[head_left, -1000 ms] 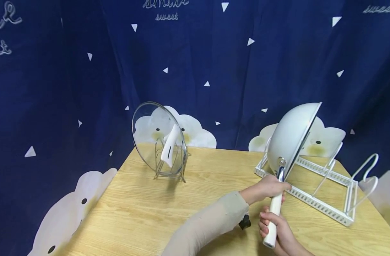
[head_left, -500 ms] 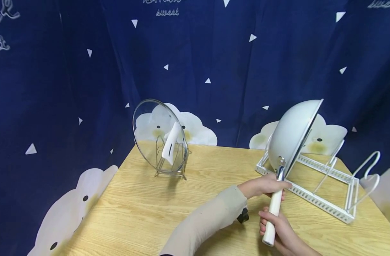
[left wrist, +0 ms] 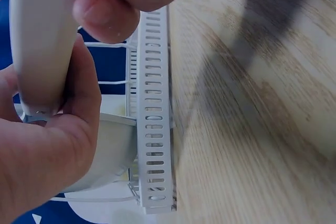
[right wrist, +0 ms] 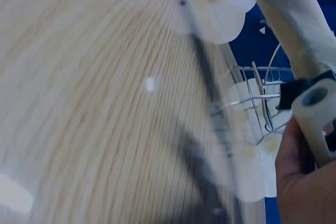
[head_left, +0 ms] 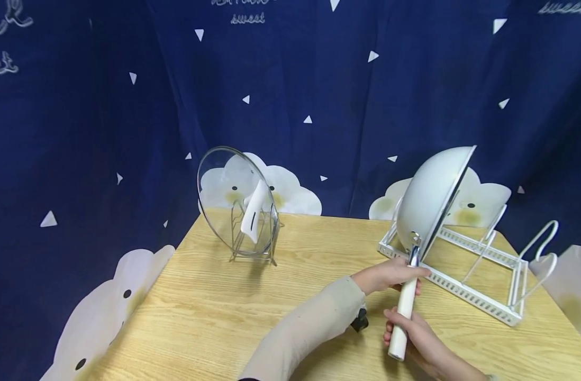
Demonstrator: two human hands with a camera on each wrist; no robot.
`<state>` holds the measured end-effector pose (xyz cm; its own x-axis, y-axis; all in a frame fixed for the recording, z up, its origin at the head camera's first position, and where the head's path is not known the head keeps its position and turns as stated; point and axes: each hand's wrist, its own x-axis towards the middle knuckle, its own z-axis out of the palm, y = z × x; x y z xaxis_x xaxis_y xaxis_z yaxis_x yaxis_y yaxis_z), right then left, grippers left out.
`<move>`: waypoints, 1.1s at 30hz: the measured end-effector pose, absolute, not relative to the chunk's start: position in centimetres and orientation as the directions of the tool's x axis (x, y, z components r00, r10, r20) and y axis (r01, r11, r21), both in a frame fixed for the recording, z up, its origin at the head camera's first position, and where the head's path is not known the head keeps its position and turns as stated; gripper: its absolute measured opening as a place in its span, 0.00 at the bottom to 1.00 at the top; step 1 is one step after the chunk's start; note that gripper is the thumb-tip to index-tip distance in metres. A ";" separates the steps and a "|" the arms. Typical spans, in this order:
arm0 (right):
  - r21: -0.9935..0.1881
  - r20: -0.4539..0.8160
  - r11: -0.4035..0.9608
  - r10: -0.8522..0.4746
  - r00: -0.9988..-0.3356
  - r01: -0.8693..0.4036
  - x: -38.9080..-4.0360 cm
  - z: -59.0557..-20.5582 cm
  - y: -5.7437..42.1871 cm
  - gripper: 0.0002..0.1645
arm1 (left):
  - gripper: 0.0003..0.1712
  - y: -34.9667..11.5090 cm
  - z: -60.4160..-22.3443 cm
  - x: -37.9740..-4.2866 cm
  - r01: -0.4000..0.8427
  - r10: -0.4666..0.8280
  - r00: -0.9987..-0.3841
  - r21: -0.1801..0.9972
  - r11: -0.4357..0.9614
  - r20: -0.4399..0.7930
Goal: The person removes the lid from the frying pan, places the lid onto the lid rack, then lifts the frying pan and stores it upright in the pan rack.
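A white wok (head_left: 428, 198) stands tilted on its side in a white rack (head_left: 481, 300) at the right, its rounded outside toward the left. Its long white handle (head_left: 406, 304) points down toward the front edge. My left hand (head_left: 386, 274) grips this handle near the metal joint, thumb laid across the top. Lower down, close to the handle's end, my right hand (head_left: 416, 338) holds it with curled fingers. In the left wrist view, fingers wrap the handle and the wok's edge (left wrist: 113, 145) meets the slotted rail. The right wrist view catches the hollow handle end (right wrist: 315, 103).
At the back left, a glass lid (head_left: 214, 211) with a white grip (head_left: 254, 211) leans upright in a small wire stand (head_left: 251, 256). The rack's curved wire hooks (head_left: 543, 248) rise at its right end. A dark blue curtain (head_left: 281, 95) hangs behind the wooden table (head_left: 214, 312).
Both hands stay on the wok's handle and the wok stays in the rack. Only the head view shifts slightly.
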<state>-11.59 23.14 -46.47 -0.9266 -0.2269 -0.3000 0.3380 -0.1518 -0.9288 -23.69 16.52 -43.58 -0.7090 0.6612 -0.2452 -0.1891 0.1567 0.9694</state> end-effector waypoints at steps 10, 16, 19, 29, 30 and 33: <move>-0.956 -0.269 -0.052 -0.245 -0.931 0.290 -11.9 -46.6 24.3 0.14 | 0.21 15.1 -43.5 -24.4 -0.130 0.723 -0.655 0.976 0.177 -0.219; -0.951 -0.297 -0.010 -0.241 -0.924 0.308 -12.3 -46.9 24.1 0.17 | 0.21 15.0 -43.6 -24.6 -0.131 0.718 -0.660 0.975 0.182 -0.222; -0.950 -0.301 -0.007 -0.253 -0.920 0.313 -12.4 -46.9 24.1 0.17 | 0.20 15.0 -43.7 -24.6 -0.129 0.711 -0.666 0.974 0.187 -0.225; -0.965 -0.258 0.115 -0.262 -0.930 0.235 -12.0 -46.8 25.5 0.26 | 0.12 14.1 -43.8 -24.8 -0.140 0.689 -0.674 0.962 0.236 -0.267; -0.965 -0.252 0.141 -0.265 -0.931 0.221 -11.9 -46.8 25.8 0.28 | 0.11 13.8 -43.9 -24.8 -0.134 0.690 -0.673 0.961 0.242 -0.267; -0.967 -0.221 0.192 -0.313 -0.923 0.167 -11.7 -46.6 27.0 0.28 | 0.09 12.9 -44.0 -24.8 -0.119 0.707 -0.659 0.964 0.236 -0.255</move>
